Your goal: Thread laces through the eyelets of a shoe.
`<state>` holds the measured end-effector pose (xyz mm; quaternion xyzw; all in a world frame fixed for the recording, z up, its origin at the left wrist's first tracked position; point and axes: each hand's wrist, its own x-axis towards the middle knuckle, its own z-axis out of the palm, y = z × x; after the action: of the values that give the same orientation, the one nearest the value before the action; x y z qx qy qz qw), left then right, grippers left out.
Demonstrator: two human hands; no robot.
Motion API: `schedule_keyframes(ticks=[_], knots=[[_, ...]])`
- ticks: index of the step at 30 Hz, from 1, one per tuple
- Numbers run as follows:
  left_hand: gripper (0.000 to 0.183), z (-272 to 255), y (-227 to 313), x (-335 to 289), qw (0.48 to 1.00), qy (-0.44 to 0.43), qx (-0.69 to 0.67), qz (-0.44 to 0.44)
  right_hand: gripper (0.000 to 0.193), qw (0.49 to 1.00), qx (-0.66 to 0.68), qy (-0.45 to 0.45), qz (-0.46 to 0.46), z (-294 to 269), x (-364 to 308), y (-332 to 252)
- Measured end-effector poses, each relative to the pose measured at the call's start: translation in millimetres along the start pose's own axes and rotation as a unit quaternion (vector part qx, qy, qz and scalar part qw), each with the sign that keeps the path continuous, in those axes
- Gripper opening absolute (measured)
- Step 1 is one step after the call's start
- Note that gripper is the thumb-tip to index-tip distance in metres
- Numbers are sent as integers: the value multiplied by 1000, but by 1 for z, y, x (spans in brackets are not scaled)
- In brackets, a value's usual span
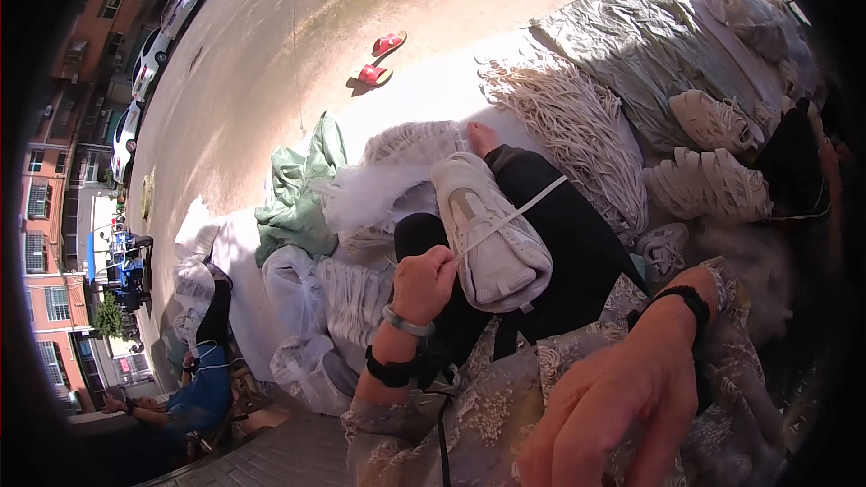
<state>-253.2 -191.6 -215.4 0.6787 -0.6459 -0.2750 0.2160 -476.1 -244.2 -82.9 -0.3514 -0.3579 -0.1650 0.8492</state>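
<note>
A pale sneaker (pixel 492 234) lies on my lap, over my dark-trousered legs. One white shoelace (pixel 519 209) runs slantwise across it, and its far end sticks out beyond the shoe's right side. At the near end, my left hand (pixel 422 284) is closed in a pinch on this lace, beside the shoe's left edge. My right hand (pixel 622 401) is close to the camera at the lower edge, back upward, clear of the shoe. Its fingers point down and apart; the tips are cut off, and nothing shows in them.
A heap of loose laces (pixel 573 126) spreads right of my legs. Beyond are grey-green sheeting (pixel 631 54) and more pale sneakers (pixel 708 185). Left are a green bag (pixel 302 185) and plastic-wrapped stacks (pixel 352 298). Red slippers (pixel 374 75) lie ahead; another person (pixel 203 388) sits at left.
</note>
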Motion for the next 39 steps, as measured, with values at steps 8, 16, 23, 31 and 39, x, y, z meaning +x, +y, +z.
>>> schedule_keyframes(ticks=[8,16,23,31,39], knots=[[9,8,3,18,975,60,-201,73,12,721,-621,267,150,-108,-37,33],[10,5,13,28,984,89,-140,59,18,770,-493,285,289,-144,-55,34],[16,5,14,30,988,86,-64,114,16,785,-420,290,351,-158,-66,34],[12,21,-15,27,990,122,-48,44,9,675,-545,307,391,-168,-87,42],[14,31,-22,25,992,54,-90,-64,12,576,-648,272,418,-167,-83,52]])
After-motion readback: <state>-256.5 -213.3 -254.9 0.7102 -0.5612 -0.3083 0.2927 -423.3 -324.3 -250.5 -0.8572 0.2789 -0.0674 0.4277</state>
